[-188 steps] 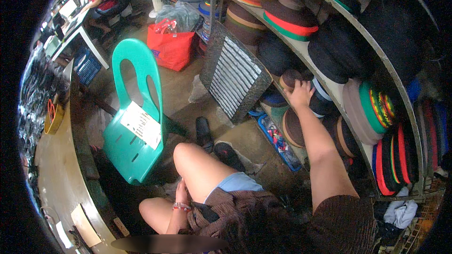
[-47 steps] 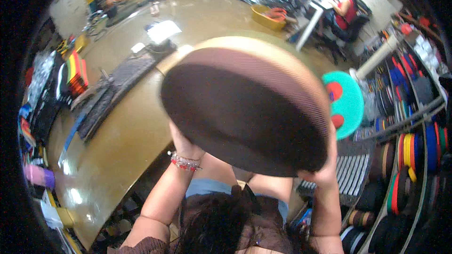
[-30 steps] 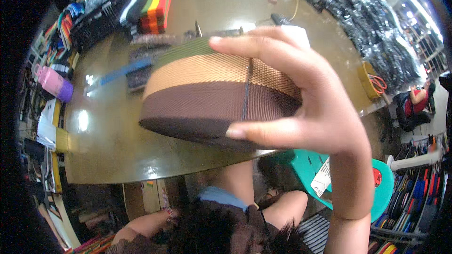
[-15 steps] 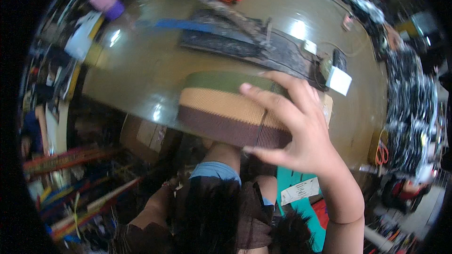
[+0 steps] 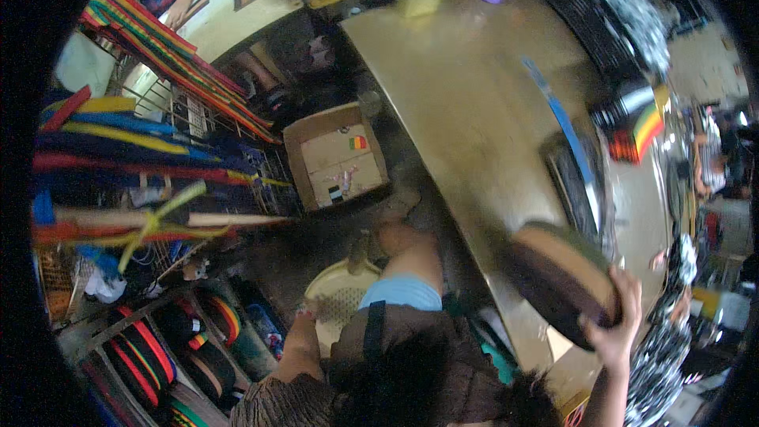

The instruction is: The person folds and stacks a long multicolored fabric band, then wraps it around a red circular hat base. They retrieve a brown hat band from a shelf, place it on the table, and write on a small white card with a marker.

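Observation:
A wide roll of webbing (image 5: pixel 557 277), striped green, tan and dark brown, is gripped at its near right end by my right hand (image 5: pixel 618 318). The thumb presses on one side and the fingers on the other. The roll is tilted over the right part of the brown tabletop (image 5: pixel 443 103). My left hand (image 5: pixel 322 306) is low beside my leg, over the pale yellow plastic basket (image 5: pixel 336 285). Motion blurs its fingers, so I cannot make out whether it holds anything.
A cardboard box (image 5: pixel 340 160) with scraps stands left of the table. Bundled coloured straps (image 5: pixel 158 150) hang on a rack at left. Striped rolls (image 5: pixel 142 352) fill a compartmented shelf below. A dark metal tool (image 5: pixel 569 182) lies on the table. Another person's hand (image 5: pixel 180 9) is at upper left.
My view has swung to the left, bringing the box, basket and shelf into sight. The roll, still in my right hand, now appears farther right and tilted. My left hand has come into view.

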### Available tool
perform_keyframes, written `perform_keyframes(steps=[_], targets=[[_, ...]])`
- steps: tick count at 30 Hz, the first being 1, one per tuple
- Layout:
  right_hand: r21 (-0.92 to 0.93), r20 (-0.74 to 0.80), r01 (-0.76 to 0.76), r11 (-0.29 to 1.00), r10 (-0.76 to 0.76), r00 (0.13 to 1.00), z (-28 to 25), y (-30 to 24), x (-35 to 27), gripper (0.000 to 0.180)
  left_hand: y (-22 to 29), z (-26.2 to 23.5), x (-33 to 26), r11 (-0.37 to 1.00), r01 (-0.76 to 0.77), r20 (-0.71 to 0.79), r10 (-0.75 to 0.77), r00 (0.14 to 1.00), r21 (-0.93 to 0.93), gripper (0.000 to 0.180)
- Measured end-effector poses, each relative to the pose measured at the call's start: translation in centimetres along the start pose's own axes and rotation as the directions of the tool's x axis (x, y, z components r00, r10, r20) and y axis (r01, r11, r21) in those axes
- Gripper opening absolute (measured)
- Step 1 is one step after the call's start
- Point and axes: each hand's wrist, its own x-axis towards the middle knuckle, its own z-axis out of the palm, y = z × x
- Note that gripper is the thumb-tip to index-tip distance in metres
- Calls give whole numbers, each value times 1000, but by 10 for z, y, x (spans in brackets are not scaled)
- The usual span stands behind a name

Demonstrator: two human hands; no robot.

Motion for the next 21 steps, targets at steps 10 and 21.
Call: perform_keyframes(steps=[10,21], targets=[[35,103,-49,998,46,994,0,-18,42,81,77,-13,-17,997,-73,33,74,997,-18,67],[71,-45,-12,997,16,999,7,9,5,83,194,21,-19,800,-509,113,501,858,317,60]])
